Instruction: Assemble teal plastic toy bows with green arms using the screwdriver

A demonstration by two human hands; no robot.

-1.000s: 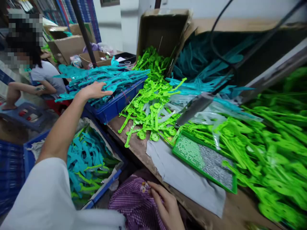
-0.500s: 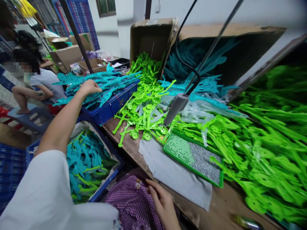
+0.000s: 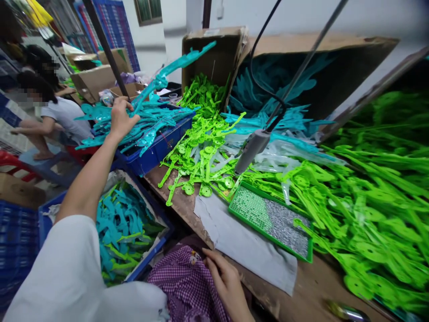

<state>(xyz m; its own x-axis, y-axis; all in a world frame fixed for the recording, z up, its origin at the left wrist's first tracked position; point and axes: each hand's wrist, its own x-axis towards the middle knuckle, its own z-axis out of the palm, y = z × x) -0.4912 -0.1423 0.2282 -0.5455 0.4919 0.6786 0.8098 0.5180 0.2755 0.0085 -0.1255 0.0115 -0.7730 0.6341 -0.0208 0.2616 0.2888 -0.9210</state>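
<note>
My left hand (image 3: 123, 120) reaches over the blue crate (image 3: 157, 147) and grips a long teal plastic piece (image 3: 167, 71) near its lower end. That piece tilts up to the right, above a heap of similar teal pieces (image 3: 150, 132) in the crate. My right hand (image 3: 226, 279) rests low by the purple checked cloth (image 3: 187, 277) on my lap. Its fingers are curled with thumb and forefinger close together; whether anything lies between them cannot be made out. Bright green long pieces (image 3: 206, 154) with round ends are spread over the table beside the crate.
A grey electric screwdriver (image 3: 252, 150) hangs over the table. Below it, a green tray (image 3: 231, 208) holds small metal parts on a grey cloth (image 3: 241, 250). A lower crate (image 3: 161, 241) contains teal-and-green pieces. Cardboard boxes (image 3: 214, 49) stand behind; a person (image 3: 67, 116) sits at left.
My left hand has lifted a teal piece from the heap, and its far end now points up and right. The hanging screwdriver has swung slightly right. My right hand has hardly moved.
</note>
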